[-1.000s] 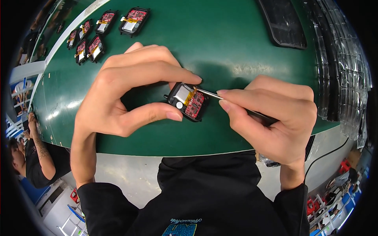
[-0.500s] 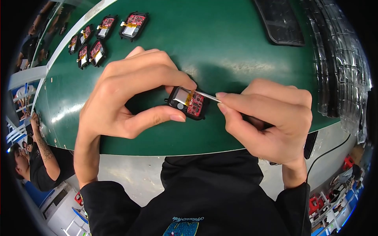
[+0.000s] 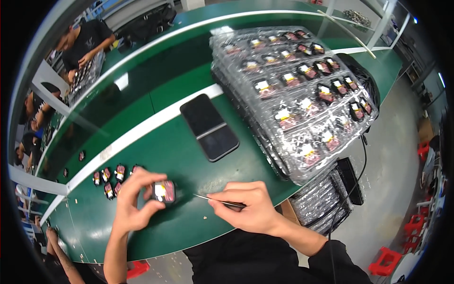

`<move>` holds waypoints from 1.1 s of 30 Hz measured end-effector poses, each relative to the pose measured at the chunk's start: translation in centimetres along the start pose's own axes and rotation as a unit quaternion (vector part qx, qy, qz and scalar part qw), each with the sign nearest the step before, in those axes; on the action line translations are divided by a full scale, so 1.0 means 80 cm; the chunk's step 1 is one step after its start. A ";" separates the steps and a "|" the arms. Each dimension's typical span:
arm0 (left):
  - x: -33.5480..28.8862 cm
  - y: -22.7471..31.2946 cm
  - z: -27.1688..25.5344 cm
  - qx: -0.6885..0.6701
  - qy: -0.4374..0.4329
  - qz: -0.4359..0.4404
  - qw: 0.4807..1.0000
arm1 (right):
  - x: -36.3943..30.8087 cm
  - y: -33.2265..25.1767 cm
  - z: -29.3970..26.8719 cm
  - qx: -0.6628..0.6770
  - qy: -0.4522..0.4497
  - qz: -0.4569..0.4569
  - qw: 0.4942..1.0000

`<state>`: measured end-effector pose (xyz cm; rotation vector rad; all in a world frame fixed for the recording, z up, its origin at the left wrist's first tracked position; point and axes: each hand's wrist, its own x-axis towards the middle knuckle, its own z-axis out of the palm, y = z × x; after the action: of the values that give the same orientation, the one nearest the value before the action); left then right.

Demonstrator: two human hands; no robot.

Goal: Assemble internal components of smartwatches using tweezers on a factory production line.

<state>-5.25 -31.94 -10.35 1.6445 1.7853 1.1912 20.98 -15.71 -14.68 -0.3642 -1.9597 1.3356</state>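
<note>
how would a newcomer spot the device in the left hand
On the green table, left of the big clear tray stack, find the left hand. It holds a black-cased device with a red board; the lookalikes lying nearby are unheld.

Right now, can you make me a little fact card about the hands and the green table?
Left hand: holding a small black case with red and white parts
Right hand: holding a thin pointed tool, tip apart from the case
Table: green
Left side: group of similar cases
Beyond hands: black slab
Right side: clear plastic trays holding more cases
</note>
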 end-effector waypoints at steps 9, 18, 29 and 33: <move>0.361 0.128 0.094 0.077 -0.076 0.339 0.935 | 0.004 0.001 -0.012 0.003 0.029 0.010 1.000; 0.457 0.081 0.119 0.209 -0.050 0.306 0.928 | 0.003 -0.006 0.003 -0.017 0.050 0.028 0.998; 0.145 -0.101 -0.165 0.483 0.101 -0.043 0.869 | 0.006 0.000 -0.007 0.018 0.025 0.058 0.998; 0.024 -0.191 -0.241 0.570 0.152 -0.291 0.753 | 0.009 -0.007 -0.003 0.015 0.014 0.061 0.998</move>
<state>-29.74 -34.66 -11.96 1.1050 3.2557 -0.0585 20.72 -15.34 -13.87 -0.4915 -1.9187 1.4274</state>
